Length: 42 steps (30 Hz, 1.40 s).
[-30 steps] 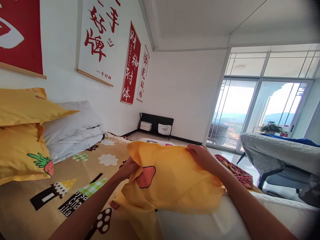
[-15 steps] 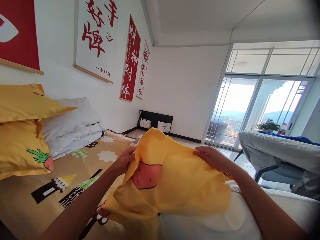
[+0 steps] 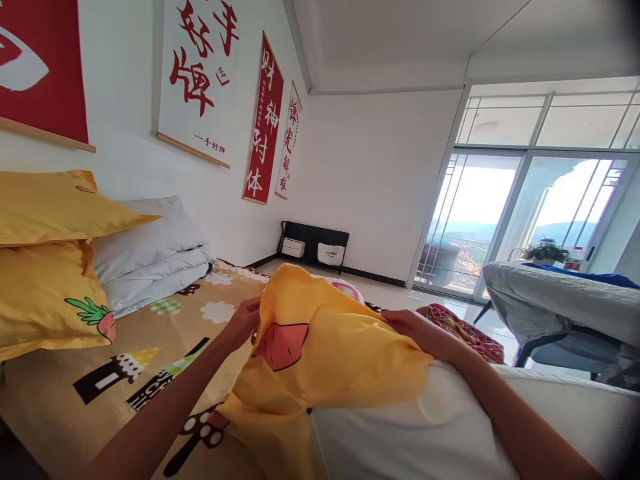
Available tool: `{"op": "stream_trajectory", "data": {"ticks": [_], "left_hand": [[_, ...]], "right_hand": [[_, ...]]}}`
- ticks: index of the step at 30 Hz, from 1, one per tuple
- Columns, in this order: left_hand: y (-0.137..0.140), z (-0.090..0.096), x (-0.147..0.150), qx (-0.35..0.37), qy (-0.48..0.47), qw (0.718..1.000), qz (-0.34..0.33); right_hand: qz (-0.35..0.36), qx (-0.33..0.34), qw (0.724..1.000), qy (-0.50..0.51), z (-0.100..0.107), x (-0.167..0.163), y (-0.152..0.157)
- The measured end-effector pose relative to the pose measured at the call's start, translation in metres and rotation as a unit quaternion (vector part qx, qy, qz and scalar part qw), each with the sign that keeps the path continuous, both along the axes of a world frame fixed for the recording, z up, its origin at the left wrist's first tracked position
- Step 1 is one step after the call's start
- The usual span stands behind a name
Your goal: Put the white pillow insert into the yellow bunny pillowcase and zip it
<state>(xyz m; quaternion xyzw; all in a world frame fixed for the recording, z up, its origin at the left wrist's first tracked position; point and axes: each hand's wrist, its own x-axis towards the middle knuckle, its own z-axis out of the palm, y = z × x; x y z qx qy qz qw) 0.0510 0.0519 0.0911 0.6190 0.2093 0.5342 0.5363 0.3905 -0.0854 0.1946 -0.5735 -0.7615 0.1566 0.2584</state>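
Observation:
A yellow pillowcase with a red radish print spreads between my hands in the head view. Its lower part covers one end of a white pillow, whose rest shows bare below. My left hand grips the pillowcase's far left edge, fingertips partly behind the cloth. On the far right edge, my right hand is closed over the fabric, its fingers curled behind it. The pillow and pillowcase lie on a brown patterned bedsheet.
Two yellow pillows are stacked at the left beside white pillows. Past the bed's far edge lies a red checked cloth. A covered table with a chair stands at the right. Scrolls hang on the wall.
Both hands have moved slightly left and the pillowcase has sunk lower over the pillow. The red checked cloth has come into sight behind it.

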Motion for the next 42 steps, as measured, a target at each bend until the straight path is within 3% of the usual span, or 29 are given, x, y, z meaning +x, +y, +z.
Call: {"op": "stream_trajectory", "data": {"ticks": [3, 6, 12, 18, 22, 25, 29, 33, 39, 42], "left_hand": [[0.007, 0.001, 0.004, -0.022, -0.067, 0.997, -0.035], [0.013, 0.004, 0.009, -0.025, -0.077, 0.996, -0.034], [0.019, -0.007, 0.017, 0.053, 0.056, 0.997, -0.001], [0.026, -0.017, 0.002, 0.138, 0.18, 0.965, 0.131], [0.012, -0.009, -0.007, 0.152, 0.11, 0.961, 0.201], [-0.003, -0.008, -0.008, 0.208, 0.124, 0.949, 0.2], [-0.01, -0.023, 0.001, 0.277, 0.233, 0.909, 0.207], [-0.002, -0.043, 0.006, 0.293, 0.271, 0.891, 0.215], [0.002, -0.068, -0.005, 0.245, 0.268, 0.915, 0.176], [-0.002, -0.081, -0.012, 0.187, 0.275, 0.936, 0.116]], "right_hand": [[0.043, -0.061, 0.997, -0.005, 0.002, -0.003, -0.006], [0.062, -0.081, 0.995, -0.013, 0.004, -0.005, -0.011], [0.073, -0.071, 0.994, -0.038, 0.003, 0.0, -0.011], [0.069, -0.054, 0.996, -0.028, -0.002, 0.005, 0.004], [0.055, -0.06, 0.997, -0.002, -0.005, 0.01, 0.008], [0.048, -0.066, 0.996, 0.026, -0.008, 0.015, 0.007], [0.058, -0.062, 0.996, 0.036, -0.009, 0.018, 0.008], [0.058, -0.056, 0.997, 0.006, -0.008, 0.02, 0.01], [0.037, -0.016, 0.999, -0.03, -0.01, 0.029, 0.022], [0.007, 0.014, 0.998, -0.055, -0.011, 0.029, 0.028]]}}
